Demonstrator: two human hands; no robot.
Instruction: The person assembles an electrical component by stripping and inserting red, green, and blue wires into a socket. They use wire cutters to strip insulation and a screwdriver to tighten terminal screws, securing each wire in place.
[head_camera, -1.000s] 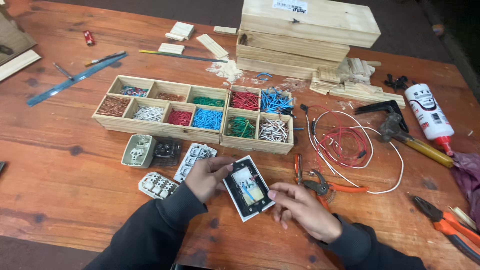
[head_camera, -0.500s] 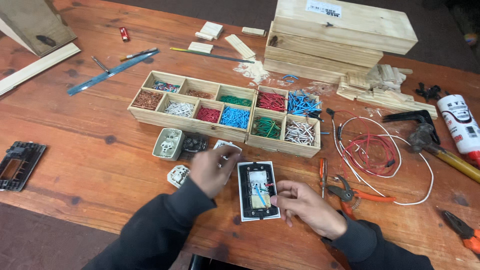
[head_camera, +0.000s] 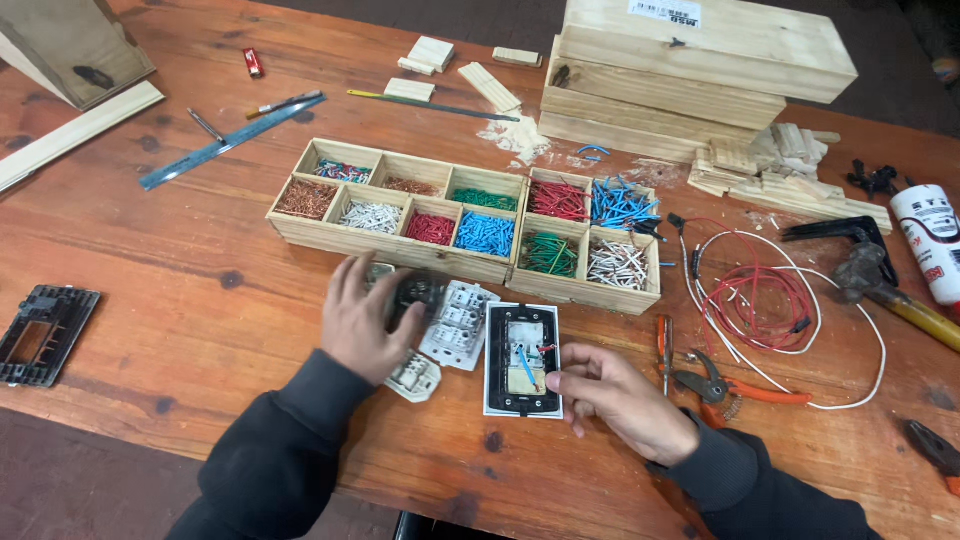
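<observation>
Wooden tabletop (head_camera: 180, 290), seen from above. The left hand (head_camera: 362, 318) lies spread, fingers apart, over a cluster of small switch modules (head_camera: 455, 318) just below a compartmented wooden tray (head_camera: 300, 228) of coloured wire pieces. The right hand (head_camera: 615, 392) rests its fingertips against the edge of a black-and-white switch plate (head_camera: 522, 360) (lying flat, wiring side up), gripping nothing. Orange-handled pliers (head_camera: 735, 385) lie near.

White label (head_camera: 664, 12) atop wooden crate, far edge; white bottle (head_camera: 927, 243), possibly glue, right edge.
</observation>
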